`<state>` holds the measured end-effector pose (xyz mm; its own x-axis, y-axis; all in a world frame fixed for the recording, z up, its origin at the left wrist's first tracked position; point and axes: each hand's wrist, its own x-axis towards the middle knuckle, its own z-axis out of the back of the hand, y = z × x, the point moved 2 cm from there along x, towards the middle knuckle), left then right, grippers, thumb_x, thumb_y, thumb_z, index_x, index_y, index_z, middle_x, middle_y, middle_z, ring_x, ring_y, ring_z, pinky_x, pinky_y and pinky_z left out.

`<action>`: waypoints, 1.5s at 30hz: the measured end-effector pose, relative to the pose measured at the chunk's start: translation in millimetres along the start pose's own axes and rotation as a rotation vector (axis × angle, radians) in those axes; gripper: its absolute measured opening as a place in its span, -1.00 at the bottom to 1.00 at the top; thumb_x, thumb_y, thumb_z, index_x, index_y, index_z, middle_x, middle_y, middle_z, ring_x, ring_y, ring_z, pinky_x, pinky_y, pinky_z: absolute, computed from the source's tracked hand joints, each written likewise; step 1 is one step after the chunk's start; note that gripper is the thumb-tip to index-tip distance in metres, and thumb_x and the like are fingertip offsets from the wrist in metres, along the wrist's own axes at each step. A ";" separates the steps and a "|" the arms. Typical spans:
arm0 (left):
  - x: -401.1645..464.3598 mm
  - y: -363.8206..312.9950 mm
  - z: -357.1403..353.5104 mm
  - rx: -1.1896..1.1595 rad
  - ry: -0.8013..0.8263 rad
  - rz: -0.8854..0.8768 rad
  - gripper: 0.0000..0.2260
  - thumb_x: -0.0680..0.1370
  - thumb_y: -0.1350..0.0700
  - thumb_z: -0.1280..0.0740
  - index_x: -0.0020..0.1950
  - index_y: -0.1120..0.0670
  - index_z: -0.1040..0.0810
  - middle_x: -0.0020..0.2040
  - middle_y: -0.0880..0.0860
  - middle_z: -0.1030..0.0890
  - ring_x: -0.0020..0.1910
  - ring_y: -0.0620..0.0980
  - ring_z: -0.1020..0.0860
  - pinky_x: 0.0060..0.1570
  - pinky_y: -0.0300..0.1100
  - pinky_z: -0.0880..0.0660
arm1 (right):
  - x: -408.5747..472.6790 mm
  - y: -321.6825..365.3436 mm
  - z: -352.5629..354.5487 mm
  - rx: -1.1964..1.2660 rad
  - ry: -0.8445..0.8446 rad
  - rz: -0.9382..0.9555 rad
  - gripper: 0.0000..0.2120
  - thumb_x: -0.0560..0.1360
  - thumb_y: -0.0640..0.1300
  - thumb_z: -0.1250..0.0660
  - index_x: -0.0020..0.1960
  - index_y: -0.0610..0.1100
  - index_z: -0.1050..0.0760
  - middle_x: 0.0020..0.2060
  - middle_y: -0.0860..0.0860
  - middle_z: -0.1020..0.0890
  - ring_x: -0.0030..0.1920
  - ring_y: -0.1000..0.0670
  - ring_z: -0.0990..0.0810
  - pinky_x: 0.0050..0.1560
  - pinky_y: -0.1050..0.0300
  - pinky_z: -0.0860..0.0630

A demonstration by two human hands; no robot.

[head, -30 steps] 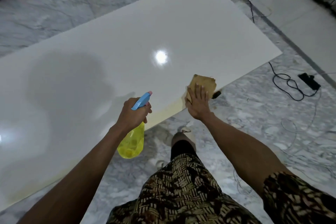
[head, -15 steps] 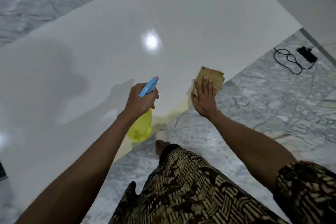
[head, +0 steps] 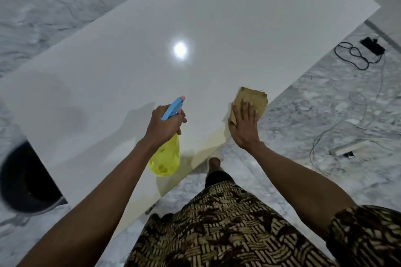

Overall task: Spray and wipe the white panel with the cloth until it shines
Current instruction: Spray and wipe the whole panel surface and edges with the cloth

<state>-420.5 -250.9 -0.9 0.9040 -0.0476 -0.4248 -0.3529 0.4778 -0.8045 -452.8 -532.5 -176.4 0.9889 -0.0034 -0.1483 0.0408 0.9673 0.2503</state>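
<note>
The white panel (head: 195, 28) lies flat above the marble floor (head: 314, 115), glossy enough to throw back a ceiling light. At its near edge sits the tan cloth (head: 252, 99), with the right hand (head: 244, 124) pressing on it, fingers straight — a wiping stroke, I'd say. The left hand (head: 166, 124) grips the yellow spray bottle (head: 166, 158), nozzle aimed across the panel; next probably comes a squeeze, then broad passes inward.

One panel (head: 195, 28). One spray bottle (head: 166, 156). One cloth (head: 252, 98), at the panel's near edge. Two hands: left hand (head: 165, 124) and right hand (head: 244, 128). One black tub (head: 23, 182) beside the panel's left corner. One black cable (head: 352, 55) and one black adapter (head: 372, 45) on the floor (head: 303, 115).
</note>
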 end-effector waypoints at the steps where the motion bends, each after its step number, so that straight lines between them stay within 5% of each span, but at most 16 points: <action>1: -7.4 9.8 11.4 0.003 -0.002 -0.016 -0.66 0.63 0.30 -0.26 0.32 0.04 -0.64 -0.10 0.11 -0.70 -0.48 -0.10 -0.59 -0.35 -0.29 -0.56 | -8.6 14.2 -4.8 0.001 -0.001 -0.003 -0.39 0.61 0.11 0.03 0.60 -0.08 -0.01 0.57 -0.25 0.00 0.57 -0.30 0.08 0.52 -0.32 0.06; 4: -37.9 41.0 46.5 0.010 -0.006 -0.074 -0.66 0.65 0.27 -0.26 0.32 -0.06 -0.61 -0.14 0.09 -0.69 -0.47 -0.11 -0.58 -0.33 -0.22 -0.59 | -37.4 59.9 -21.1 0.014 -0.017 -0.008 -0.38 0.60 0.12 0.05 0.60 -0.08 -0.04 0.58 -0.24 -0.01 0.57 -0.30 0.08 0.52 -0.32 0.07; 8: -86.7 83.0 95.3 0.013 0.025 -0.092 -0.78 0.59 0.19 -0.29 0.16 -0.03 -0.62 -0.15 0.09 -0.70 -0.48 -0.12 -0.59 -0.32 -0.17 -0.60 | -82.8 131.3 -49.0 0.046 -0.041 -0.028 -0.39 0.59 0.13 0.03 0.59 -0.09 -0.09 0.57 -0.24 -0.04 0.57 -0.30 0.06 0.52 -0.31 0.08; 11: -123.9 119.7 136.6 0.033 0.042 -0.060 -0.69 0.47 0.09 -0.26 0.14 0.08 -0.67 -0.13 0.11 -0.73 -0.47 -0.08 -0.61 -0.31 -0.21 -0.60 | -124.6 193.2 -69.6 0.063 -0.030 -0.021 -0.39 0.59 0.13 0.04 0.58 -0.09 -0.11 0.57 -0.24 -0.06 0.56 -0.30 0.05 0.52 -0.30 0.10; 18: -168.9 174.8 203.6 0.096 -0.011 0.015 -0.81 0.60 0.28 -0.29 0.07 0.20 -0.70 -0.01 0.22 -0.73 -0.46 -0.07 -0.60 -0.39 -0.28 -0.54 | -188.4 287.5 -102.4 0.055 0.020 0.023 -0.37 0.60 0.15 0.04 0.61 -0.06 -0.01 0.58 -0.23 0.02 0.57 -0.29 0.12 0.53 -0.30 0.12; 21: -186.3 190.2 219.0 0.059 -0.041 0.026 -0.84 0.56 0.25 -0.29 -0.04 0.14 -0.68 0.03 0.23 -0.72 -0.29 0.14 -0.68 -0.38 -0.27 -0.54 | -202.4 308.1 -109.4 0.051 0.014 0.052 -0.37 0.60 0.14 0.03 0.60 -0.08 -0.04 0.58 -0.24 0.01 0.57 -0.30 0.10 0.52 -0.29 0.13; 27: -224.6 227.1 222.5 0.043 -0.043 0.021 -0.64 0.63 0.29 -0.24 0.36 0.08 -0.64 -0.07 0.20 -0.69 -0.45 -0.15 -0.58 -0.37 -0.29 -0.56 | -231.1 341.1 -118.4 0.083 0.022 0.092 -0.35 0.58 0.17 0.08 0.60 -0.06 0.02 0.58 -0.24 0.04 0.57 -0.31 0.12 0.50 -0.21 0.26; 31: -249.1 248.4 227.1 -0.035 -0.064 0.034 -0.65 0.61 0.32 -0.25 0.16 -0.11 -0.62 -0.07 0.18 -0.67 -0.38 -0.11 -0.60 -0.36 -0.24 -0.59 | -263.9 382.7 -134.2 0.110 -0.006 0.165 -0.36 0.58 0.16 0.06 0.60 -0.08 -0.01 0.58 -0.24 -0.01 0.57 -0.31 0.08 0.52 -0.25 0.19; 34: -267.3 261.9 232.2 0.025 -0.095 0.057 -0.67 0.58 0.34 -0.25 0.16 -0.02 -0.64 -0.17 0.15 -0.64 -0.42 -0.14 -0.59 -0.36 -0.20 -0.58 | -297.1 419.8 -146.0 0.162 -0.022 0.244 -0.38 0.58 0.12 0.01 0.59 -0.11 -0.10 0.57 -0.24 -0.07 0.56 -0.31 0.02 0.52 -0.22 0.16; 38: -289.9 284.1 245.7 0.043 -0.141 0.116 -0.83 0.46 0.18 -0.28 -0.12 0.08 -0.68 -0.18 0.28 -0.70 -0.38 0.04 -0.60 -0.23 0.08 -0.64 | -335.1 457.7 -158.4 0.222 0.025 0.336 -0.42 0.62 0.12 0.03 0.58 -0.10 -0.15 0.57 -0.22 -0.08 0.57 -0.29 0.03 0.53 -0.20 0.13; 45: -329.2 293.0 244.1 0.002 -0.185 0.095 -0.79 0.37 0.18 -0.27 -0.13 0.23 -0.63 -0.24 0.20 -0.67 -0.32 0.14 -0.64 -0.26 -0.05 -0.61 | -366.4 486.8 -162.2 0.389 0.263 0.319 -0.49 0.67 0.07 0.02 0.59 -0.02 -0.07 0.60 -0.11 0.03 0.59 -0.16 0.17 0.53 -0.12 0.26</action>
<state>-762.6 118.9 4.5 0.8958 0.1594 -0.4150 -0.4381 0.4747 -0.7634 -818.4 -19.3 -155.4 0.8941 0.3851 -0.2287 -0.1551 0.7453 0.6485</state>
